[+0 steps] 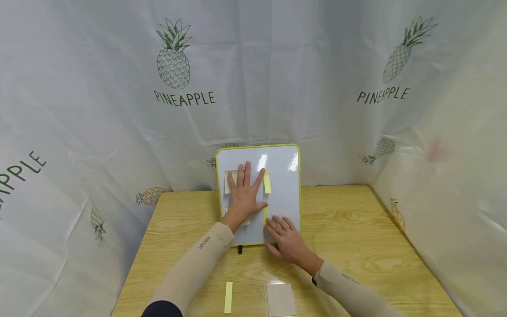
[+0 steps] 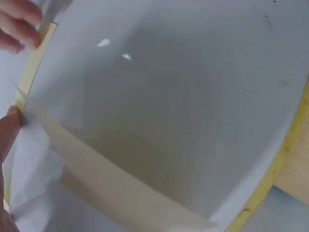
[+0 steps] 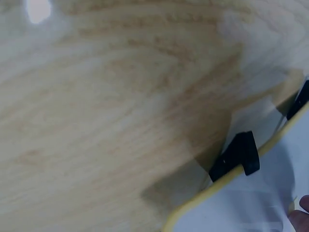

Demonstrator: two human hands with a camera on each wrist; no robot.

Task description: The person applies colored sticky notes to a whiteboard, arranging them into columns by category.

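Note:
A whiteboard (image 1: 283,189) with a yellow rim stands tilted up on the table. My left hand (image 1: 243,198) lies spread on it, fingers over the upper beige sticky note (image 1: 228,187) and index fingertip at the upper yellow strip (image 1: 267,184). Its thumb presses one end of the lower yellow strip (image 2: 34,65). At that strip's other end the fingertips of my right hand (image 1: 290,242) touch the board. A lower beige note (image 2: 106,188), partly hidden under my left wrist in the head view, curls away from the surface.
Black feet (image 3: 239,152) hold the board's bottom edge. On the wooden table (image 1: 340,246) in front lie another yellow strip (image 1: 228,298) and a beige square pad (image 1: 281,300). A pineapple-print curtain (image 1: 269,88) hangs behind and at both sides.

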